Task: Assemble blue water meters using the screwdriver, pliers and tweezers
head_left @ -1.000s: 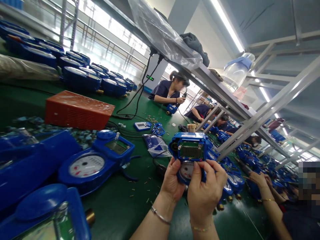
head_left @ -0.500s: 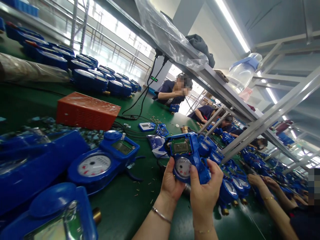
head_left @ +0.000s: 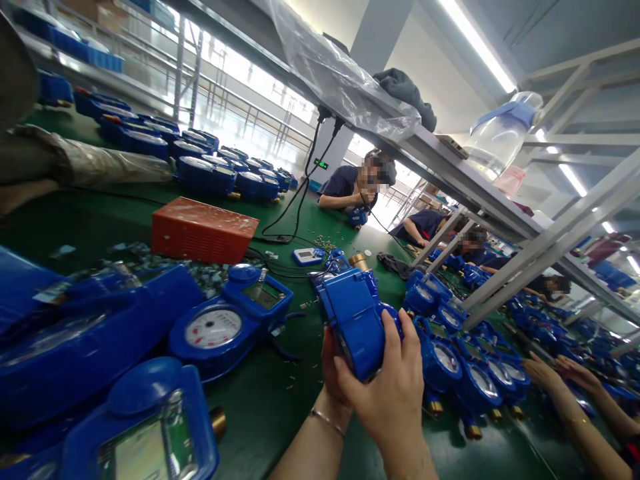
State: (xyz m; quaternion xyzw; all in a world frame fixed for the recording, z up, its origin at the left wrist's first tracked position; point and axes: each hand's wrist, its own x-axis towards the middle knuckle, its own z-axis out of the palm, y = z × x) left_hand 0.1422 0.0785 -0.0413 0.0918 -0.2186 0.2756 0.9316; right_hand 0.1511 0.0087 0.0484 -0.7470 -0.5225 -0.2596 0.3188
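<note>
A: Where is the meter [head_left: 353, 323]?

B: Lifted over the green table [head_left: 260, 417], tilted, a plain blue side toward the camera and its brass end [head_left: 359, 262] pointing up

A: And the right hand [head_left: 387, 383]?

B: Clamped across the meter, thumb on the near side, fingers bent over the far one

A: The left hand [head_left: 334, 377]?

B: Closed around the lower left edge of the meter. Most of its fingers are hidden behind the meter and the right hand, so I cannot tell how they lie. There is a bracelet [head_left: 327, 421] on that wrist

A: What lies near?

B: To the right, a cluster of blue meters [head_left: 483, 383] with brass ends; to the left, another meter with a white dial [head_left: 213, 329]. Beyond that stands an orange box [head_left: 205, 230], with loose scraps [head_left: 130, 263] beside it and small screws [head_left: 325, 243] farther out

A: Anyone else?

B: Yes, a co-worker's hands [head_left: 546, 375] at the right, and another person [head_left: 345, 187] leaning over the table at the far side
</note>
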